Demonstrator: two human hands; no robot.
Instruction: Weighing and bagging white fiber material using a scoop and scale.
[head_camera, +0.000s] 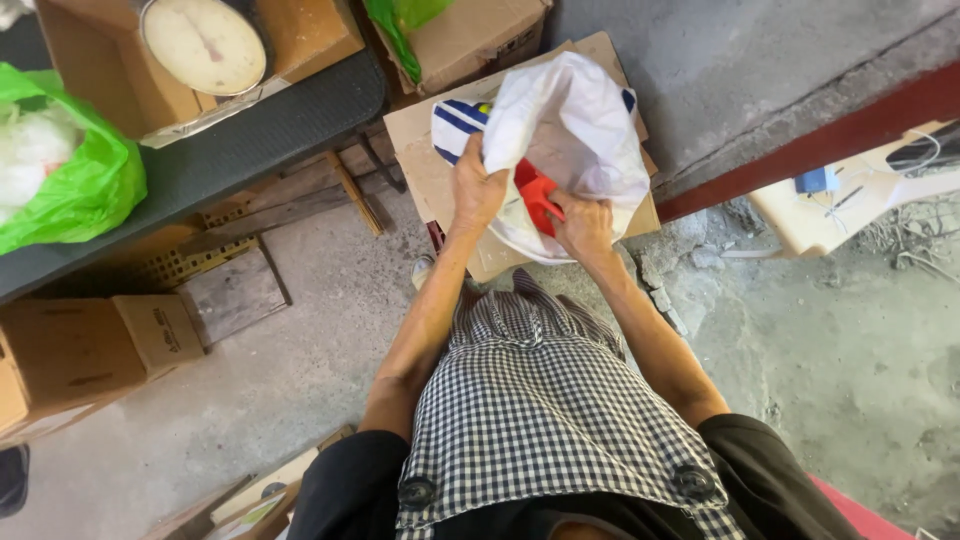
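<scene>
my left hand grips the white bag rim at 9 o'clock, holding it open; my right hand clutches the red item inside (a scoop, perhaps).

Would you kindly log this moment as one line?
left hand: grips white plastic bag rim | right hand: holds red scoop in bag | under: cardboard sheet

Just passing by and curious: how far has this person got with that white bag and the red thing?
Done so far: the white bag sits on flattened cardboard, its mouth pulled open. In hand: the left hand grips the bag's edge while the right hand holds the red thing at the opening. Left: the red thing is only partly inside, and the bag is not closed.
</scene>
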